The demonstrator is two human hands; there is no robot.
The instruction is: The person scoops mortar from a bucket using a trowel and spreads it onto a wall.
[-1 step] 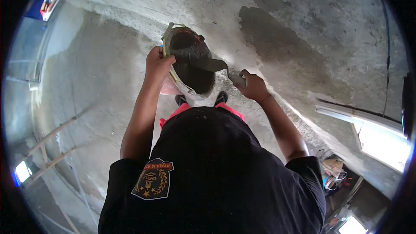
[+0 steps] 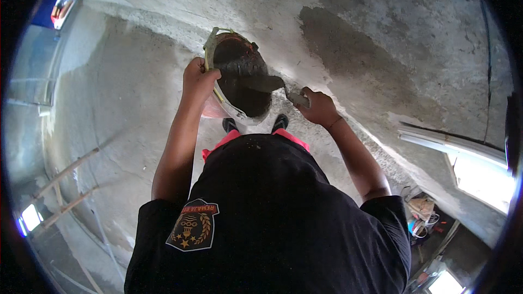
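My left hand point(image 2: 199, 80) is closed on the left rim of a bucket point(image 2: 209, 49), its thumb over the edge. The bucket is tilted, its mouth facing up toward me, and grey wet mortar point(image 2: 251, 102) lies inside. A closed grip of my right hand point(image 2: 318, 108) holds the handle of a trowel point(image 2: 263, 83). The trowel's blade reaches over the bucket's right rim into its mouth, at the mortar. Whether the blade touches the mortar I cannot tell. My fingers hide part of the trowel handle.
A rough cement wall point(image 2: 348, 49) with dark damp patches rises ahead and to the right. Below the bucket are my shoes point(image 2: 280, 123) on the concrete floor point(image 2: 131, 125). Wooden poles point(image 2: 71, 164) stand at left; a pile of assorted items point(image 2: 420, 212) lies at lower right.
The trowel blade has turned and shifted slightly within the bucket's mouth. Both hands keep their grips, and the view has moved a little.
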